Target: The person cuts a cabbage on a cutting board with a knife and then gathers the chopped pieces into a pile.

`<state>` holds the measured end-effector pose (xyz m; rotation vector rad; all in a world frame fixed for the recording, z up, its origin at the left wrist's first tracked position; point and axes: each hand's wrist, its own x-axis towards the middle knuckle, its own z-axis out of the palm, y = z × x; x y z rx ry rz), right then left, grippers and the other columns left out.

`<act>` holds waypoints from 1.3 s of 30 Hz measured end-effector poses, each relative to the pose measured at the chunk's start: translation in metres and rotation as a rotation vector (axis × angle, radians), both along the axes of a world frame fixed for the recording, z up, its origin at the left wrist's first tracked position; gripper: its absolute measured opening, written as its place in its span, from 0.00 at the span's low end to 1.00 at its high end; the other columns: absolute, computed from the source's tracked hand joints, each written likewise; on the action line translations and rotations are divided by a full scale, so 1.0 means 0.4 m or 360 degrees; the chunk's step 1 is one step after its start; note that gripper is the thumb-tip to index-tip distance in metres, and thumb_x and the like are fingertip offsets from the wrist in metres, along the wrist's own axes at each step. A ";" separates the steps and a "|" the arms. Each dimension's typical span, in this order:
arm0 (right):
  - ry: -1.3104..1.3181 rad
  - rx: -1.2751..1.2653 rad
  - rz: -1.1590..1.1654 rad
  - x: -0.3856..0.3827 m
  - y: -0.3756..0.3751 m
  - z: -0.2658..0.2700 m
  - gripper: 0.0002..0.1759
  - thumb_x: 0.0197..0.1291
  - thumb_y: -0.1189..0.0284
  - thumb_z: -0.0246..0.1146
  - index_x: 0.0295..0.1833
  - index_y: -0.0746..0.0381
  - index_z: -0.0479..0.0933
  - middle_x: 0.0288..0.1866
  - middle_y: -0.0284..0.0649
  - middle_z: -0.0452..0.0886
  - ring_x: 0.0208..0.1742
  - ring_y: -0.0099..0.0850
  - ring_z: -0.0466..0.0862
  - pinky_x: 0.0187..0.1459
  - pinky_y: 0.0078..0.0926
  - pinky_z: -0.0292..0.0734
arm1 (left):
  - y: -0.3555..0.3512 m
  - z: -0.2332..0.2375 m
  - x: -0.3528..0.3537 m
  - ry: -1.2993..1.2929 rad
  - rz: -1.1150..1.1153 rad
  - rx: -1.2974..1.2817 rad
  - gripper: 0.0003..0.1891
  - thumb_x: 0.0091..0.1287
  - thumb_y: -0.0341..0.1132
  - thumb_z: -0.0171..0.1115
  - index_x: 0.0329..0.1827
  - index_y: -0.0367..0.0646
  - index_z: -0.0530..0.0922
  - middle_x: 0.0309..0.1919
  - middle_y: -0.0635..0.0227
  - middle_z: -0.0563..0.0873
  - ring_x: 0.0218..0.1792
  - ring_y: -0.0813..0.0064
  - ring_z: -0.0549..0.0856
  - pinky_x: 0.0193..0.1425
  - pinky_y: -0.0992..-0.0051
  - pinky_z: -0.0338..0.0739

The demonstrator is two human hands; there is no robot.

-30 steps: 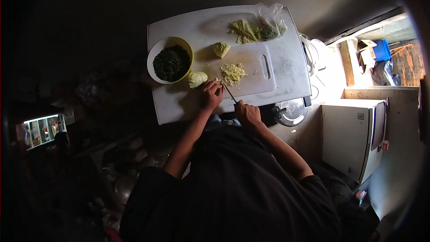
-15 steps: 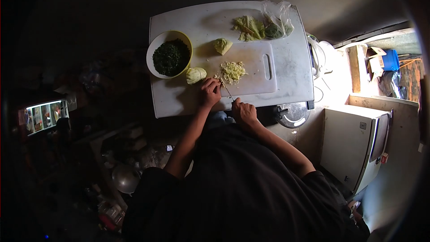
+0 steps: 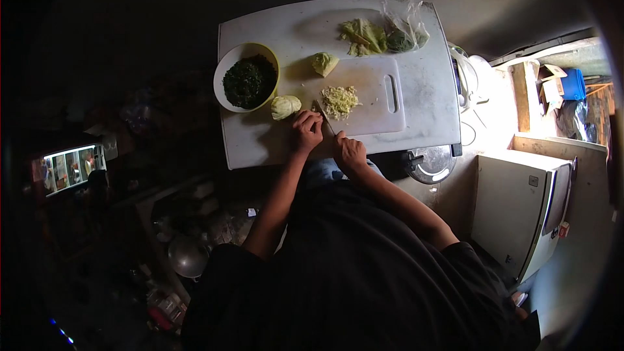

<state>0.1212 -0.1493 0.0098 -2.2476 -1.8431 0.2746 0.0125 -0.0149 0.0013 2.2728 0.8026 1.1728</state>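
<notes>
My right hand point(image 3: 351, 151) is closed round the handle of a knife point(image 3: 327, 121), whose thin blade points up and left over the near-left part of a white cutting board point(image 3: 383, 114). Beside the blade, my left hand point(image 3: 307, 131) has its fingers curled in at the board's left edge; what they hold is hidden. Finely chopped cabbage point(image 3: 340, 102) lies in a heap on the board just beyond the blade. One cabbage chunk point(image 3: 286, 107) sits left of the board, another cabbage chunk point(image 3: 324, 64) at its far-left corner.
A bowl point(image 3: 220, 84) of dark chopped greens point(image 3: 249, 82) stands at the table's left. Loose cabbage leaves point(image 3: 363, 36) and a clear plastic bag point(image 3: 406, 23) with something green inside lie at the far right of the white table point(image 3: 426, 84). A white fridge-like cabinet point(image 3: 510, 211) stands at right.
The knife has shifted slightly left and its blade now stands steeper against the board. My left hand stays in nearly the same place. The whole view has shifted slightly.
</notes>
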 end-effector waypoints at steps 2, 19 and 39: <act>-0.0017 -0.0050 0.0040 0.007 -0.005 0.013 0.12 0.65 0.68 0.52 0.44 0.67 0.69 0.26 0.48 0.83 0.28 0.45 0.86 0.31 0.43 0.80 | 0.001 0.001 0.010 -0.0012 0.0008 -0.0008 0.06 0.55 0.21 0.66 0.28 0.40 0.78 0.32 0.63 0.84 0.36 0.58 0.84 0.41 0.64 0.79; 0.0074 -0.0537 0.0012 0.038 -0.050 0.040 0.18 0.65 0.69 0.52 0.55 0.69 0.72 0.30 0.46 0.85 0.31 0.41 0.87 0.32 0.41 0.80 | 0.002 0.000 -0.001 0.0007 -0.0018 -0.0005 0.06 0.56 0.22 0.69 0.29 0.41 0.78 0.33 0.64 0.84 0.36 0.59 0.84 0.41 0.65 0.79; 0.0352 -0.0241 -0.0046 0.023 -0.057 0.121 0.13 0.68 0.67 0.48 0.39 0.66 0.71 0.24 0.50 0.84 0.28 0.49 0.86 0.30 0.50 0.79 | -0.009 -0.002 -0.007 0.0014 0.0015 -0.0032 0.05 0.54 0.21 0.64 0.30 0.40 0.79 0.34 0.62 0.84 0.38 0.56 0.84 0.43 0.64 0.80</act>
